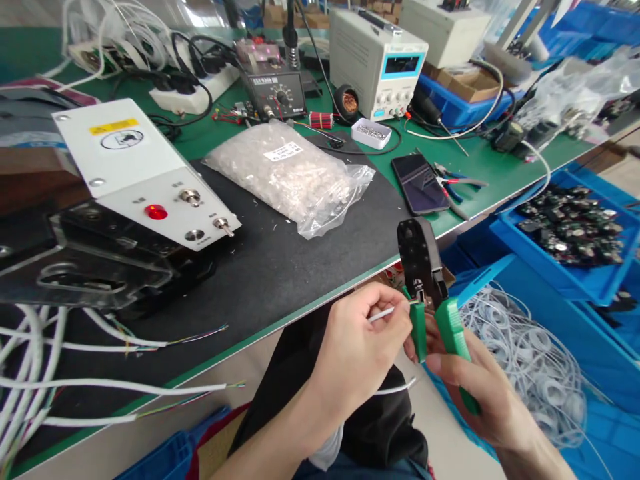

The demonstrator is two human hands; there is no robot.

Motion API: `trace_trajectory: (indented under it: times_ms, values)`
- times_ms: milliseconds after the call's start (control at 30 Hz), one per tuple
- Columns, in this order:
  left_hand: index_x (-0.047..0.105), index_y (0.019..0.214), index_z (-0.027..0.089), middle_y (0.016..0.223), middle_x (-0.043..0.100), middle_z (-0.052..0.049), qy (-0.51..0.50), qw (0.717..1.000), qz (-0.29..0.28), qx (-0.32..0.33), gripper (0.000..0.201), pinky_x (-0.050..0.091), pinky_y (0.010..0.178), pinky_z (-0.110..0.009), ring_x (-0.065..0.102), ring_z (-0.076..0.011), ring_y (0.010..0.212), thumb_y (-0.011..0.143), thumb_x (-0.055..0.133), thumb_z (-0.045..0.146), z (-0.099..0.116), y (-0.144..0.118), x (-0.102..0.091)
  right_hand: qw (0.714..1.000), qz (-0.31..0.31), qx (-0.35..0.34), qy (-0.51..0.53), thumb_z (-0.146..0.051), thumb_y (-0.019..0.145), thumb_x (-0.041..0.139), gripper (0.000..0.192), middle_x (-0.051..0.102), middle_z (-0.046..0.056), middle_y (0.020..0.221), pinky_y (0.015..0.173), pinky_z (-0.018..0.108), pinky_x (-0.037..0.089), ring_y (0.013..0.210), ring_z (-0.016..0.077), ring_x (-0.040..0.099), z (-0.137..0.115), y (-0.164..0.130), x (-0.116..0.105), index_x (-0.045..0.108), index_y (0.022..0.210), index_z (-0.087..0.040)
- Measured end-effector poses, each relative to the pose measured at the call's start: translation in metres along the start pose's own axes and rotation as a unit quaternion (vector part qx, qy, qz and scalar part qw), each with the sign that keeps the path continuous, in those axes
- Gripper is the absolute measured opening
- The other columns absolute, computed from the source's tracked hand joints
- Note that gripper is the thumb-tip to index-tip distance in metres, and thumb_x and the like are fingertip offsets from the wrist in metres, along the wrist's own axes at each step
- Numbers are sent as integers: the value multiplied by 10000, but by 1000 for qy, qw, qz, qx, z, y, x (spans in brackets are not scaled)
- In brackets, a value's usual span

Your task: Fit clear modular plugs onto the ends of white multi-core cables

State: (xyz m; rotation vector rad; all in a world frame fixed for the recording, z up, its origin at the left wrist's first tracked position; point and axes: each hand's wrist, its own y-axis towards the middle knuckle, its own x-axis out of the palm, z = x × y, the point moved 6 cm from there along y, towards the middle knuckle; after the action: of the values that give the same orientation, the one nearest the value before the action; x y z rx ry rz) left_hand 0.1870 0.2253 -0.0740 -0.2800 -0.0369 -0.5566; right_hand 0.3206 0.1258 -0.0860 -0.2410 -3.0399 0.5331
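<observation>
While the left hand [357,337] pinches a thin white cable [383,314] between thumb and fingers, the right hand [489,387] grips the spread green handles of a crimping tool [416,257], near four o'clock in the view, beyond the edge of the bench. The cable's tip points toward the tool at three o'clock from the left fingers; whether it sits within the jaws I cannot tell. A phone [420,185] lies at two o'clock, a clear bag [285,170] near twelve, and cables with bared wires [125,385] at eight.
</observation>
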Motion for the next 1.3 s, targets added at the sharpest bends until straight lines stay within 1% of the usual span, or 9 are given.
trace_trajectory:
  times_ms: [167, 300, 400, 467, 700, 867, 1033, 1167, 1300]
  values:
    - [728, 886, 171, 767, 733, -9, 9, 1000, 1, 5, 142, 542, 676, -218, 699, -154, 711, 995, 668, 238, -4, 4, 0, 999, 14, 32, -2, -372, 916, 713, 192, 637, 33, 911, 758, 346, 494, 864, 241, 587, -4, -1, 8, 671, 1035, -228]
    - [745, 893, 161, 814, 741, -21, 22, 1000, 5, 11, 163, 535, 695, -228, 689, -158, 743, 1002, 669, 255, -6, 4, -2, 998, 58, 29, -23, -397, 912, 751, 195, 601, 1, 830, 669, 307, 432, 765, 195, 525, -4, 0, 10, 671, 950, -224]
    - [735, 899, 161, 796, 737, -20, 5, 1000, -5, 3, 170, 531, 686, -233, 695, -162, 731, 1011, 659, 264, -7, 3, -1, 995, 91, 28, -37, -414, 904, 768, 215, 581, -12, 788, 630, 292, 413, 721, 176, 499, -3, 1, 8, 675, 908, -220]
    - [731, 894, 163, 766, 725, -11, 0, 1000, -7, -1, 158, 515, 654, -226, 689, -157, 702, 1004, 665, 257, -7, 2, -2, 994, 101, 27, -38, -420, 905, 771, 226, 574, -15, 779, 612, 287, 408, 708, 171, 495, -3, 0, 8, 670, 898, -218]
    - [741, 879, 167, 784, 733, -3, 8, 1000, 1, 4, 148, 475, 622, -215, 677, -146, 710, 987, 678, 246, -4, 2, -5, 993, 105, 25, -50, -468, 922, 765, 279, 544, -31, 730, 592, 290, 375, 667, 159, 469, -7, -1, 13, 626, 896, -228]
    - [741, 862, 166, 805, 737, -4, 7, 1000, 4, 1, 146, 456, 612, -215, 659, -138, 710, 973, 687, 244, -4, 1, -6, 991, 112, 24, -76, -488, 942, 748, 288, 551, -32, 723, 580, 296, 360, 645, 158, 456, -5, -1, 11, 619, 923, -231]
    - [740, 867, 164, 785, 719, -1, -3, 1000, 3, -6, 140, 442, 597, -215, 640, -136, 695, 966, 692, 248, -5, 1, -7, 991, 91, 18, -93, -486, 969, 727, 280, 551, -36, 716, 572, 292, 376, 632, 159, 459, -1, 0, 11, 613, 939, -232]
    - [740, 864, 157, 760, 698, 1, -9, 1000, 3, -12, 139, 443, 603, -214, 630, -136, 685, 960, 693, 245, -5, 2, -8, 990, 111, 27, -78, -495, 956, 735, 293, 538, -38, 703, 569, 289, 363, 629, 157, 442, -1, 0, 12, 607, 920, -234]
    - [737, 849, 158, 751, 693, -1, -12, 1000, 6, -9, 138, 443, 604, -215, 626, -139, 684, 953, 694, 238, -5, 3, -8, 990, 114, 27, -74, -496, 945, 744, 296, 529, -40, 693, 561, 285, 359, 624, 157, 435, -4, 0, 15, 609, 902, -236]
